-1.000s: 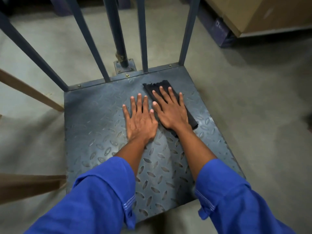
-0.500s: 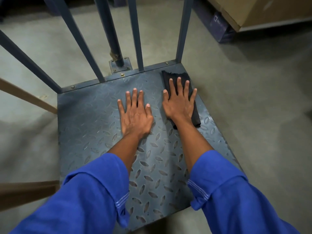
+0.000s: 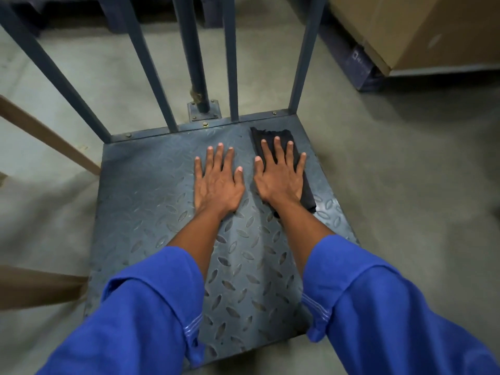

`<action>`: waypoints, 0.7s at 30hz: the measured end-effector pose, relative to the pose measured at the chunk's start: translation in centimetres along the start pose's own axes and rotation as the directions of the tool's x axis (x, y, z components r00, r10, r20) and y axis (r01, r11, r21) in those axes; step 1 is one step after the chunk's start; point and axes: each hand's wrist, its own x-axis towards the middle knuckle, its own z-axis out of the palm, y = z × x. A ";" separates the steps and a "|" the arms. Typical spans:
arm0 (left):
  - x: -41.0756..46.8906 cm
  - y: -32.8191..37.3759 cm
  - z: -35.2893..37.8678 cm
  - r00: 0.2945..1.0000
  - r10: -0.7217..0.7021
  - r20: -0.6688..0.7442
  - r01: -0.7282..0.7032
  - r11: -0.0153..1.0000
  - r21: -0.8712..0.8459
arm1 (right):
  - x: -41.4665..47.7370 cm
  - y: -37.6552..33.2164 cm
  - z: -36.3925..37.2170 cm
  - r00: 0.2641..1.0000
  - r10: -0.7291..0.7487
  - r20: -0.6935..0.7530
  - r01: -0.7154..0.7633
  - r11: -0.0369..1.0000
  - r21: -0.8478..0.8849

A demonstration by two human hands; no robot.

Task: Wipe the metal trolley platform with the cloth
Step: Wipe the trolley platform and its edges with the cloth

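Lying on the trolley platform (image 3: 151, 212) right of frame centre, the black cloth (image 3: 309, 194) is pressed by the right hand (image 3: 280, 182), fingers (image 3: 276, 150) straight; the left hand (image 3: 217, 185) is spread flat alongside.

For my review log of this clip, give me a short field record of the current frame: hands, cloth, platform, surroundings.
left hand: flat, fingers straight, on bare metal
right hand: flat, fingers straight, pressing on the cloth
cloth: dark, folded, by the platform's far right corner
platform: grey-blue tread plate on the floor
bars: upright along the platform's far edge
cardboard box: far right, off the platform
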 end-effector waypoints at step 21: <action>-5.3 1.2 0.1 0.998 0.053 0.042 -0.052 0.998 -0.037 | -6.6 2.3 -1.1 0.976 -0.217 0.021 0.213 0.970 0.115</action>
